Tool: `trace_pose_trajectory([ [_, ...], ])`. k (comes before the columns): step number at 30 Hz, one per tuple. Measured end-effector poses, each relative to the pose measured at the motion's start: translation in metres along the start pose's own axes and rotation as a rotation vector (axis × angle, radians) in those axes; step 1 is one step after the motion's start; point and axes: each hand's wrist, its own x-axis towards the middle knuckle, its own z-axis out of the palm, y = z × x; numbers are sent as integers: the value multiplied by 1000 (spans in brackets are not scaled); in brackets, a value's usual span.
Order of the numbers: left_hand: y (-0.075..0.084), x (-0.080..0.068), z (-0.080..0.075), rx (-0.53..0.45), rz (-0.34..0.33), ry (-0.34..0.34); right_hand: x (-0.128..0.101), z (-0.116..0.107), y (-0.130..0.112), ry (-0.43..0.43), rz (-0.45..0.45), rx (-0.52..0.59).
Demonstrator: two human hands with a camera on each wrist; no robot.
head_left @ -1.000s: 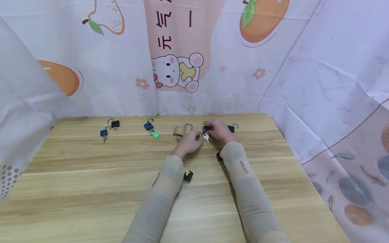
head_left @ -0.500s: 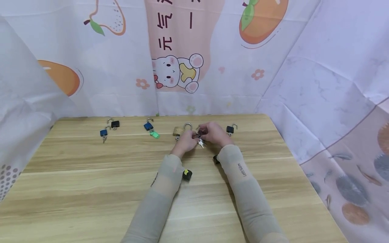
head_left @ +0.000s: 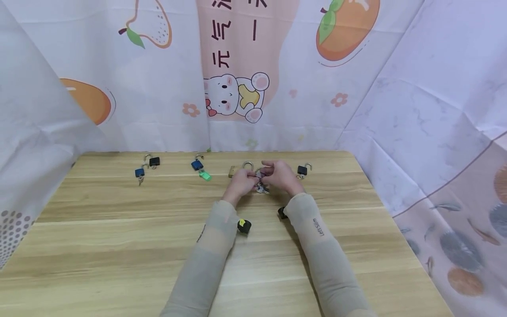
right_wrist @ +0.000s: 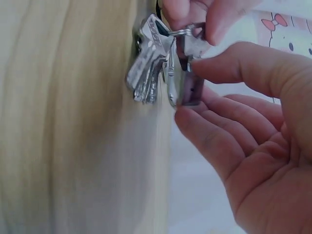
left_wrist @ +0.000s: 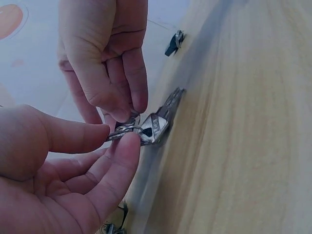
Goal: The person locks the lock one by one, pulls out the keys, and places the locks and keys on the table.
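Note:
Thumb and fingertip of the left hand (head_left: 239,181) pinch a key (left_wrist: 114,136) of a ringed bunch in the left wrist view. The other keys (right_wrist: 148,63) hang from the ring over the wood in the right wrist view. My right hand (head_left: 282,176) holds a small dark purplish padlock (right_wrist: 191,87) between thumb and fingers, right beside the keys. Both hands meet near the table's back edge, and fingers hide part of the lock. Just left of them lies a brass padlock (head_left: 233,171), partly covered by the left hand.
Several padlocks stand along the back of the wooden table (head_left: 158,264): a black one (head_left: 154,161), a blue one (head_left: 140,173), a blue one (head_left: 197,165) with a green tag (head_left: 204,175), and a black one (head_left: 302,170) at right. A printed curtain (head_left: 170,123) hangs behind.
The right hand has moved left with the padlock and its keys to the left hand. The left hand, earlier apart from it, now pinches a key.

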Motion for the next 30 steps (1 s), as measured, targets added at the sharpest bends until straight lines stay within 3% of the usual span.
trace_pose_trajectory([
  [7,-1,-2,-11,-257,34,26,-3,7,-13,129,-44,37],
  [11,-3,-5,-20,-327,6,11,-5,11,-20,172,-118,56],
  [16,-6,-10,-34,-378,-31,-24,-4,17,-25,156,-228,79],
  [21,-9,-15,-46,-402,-56,-9,-3,25,-28,110,-324,95],
  [30,-14,-25,-63,-480,-86,32,-1,37,-34,22,-371,128],
])
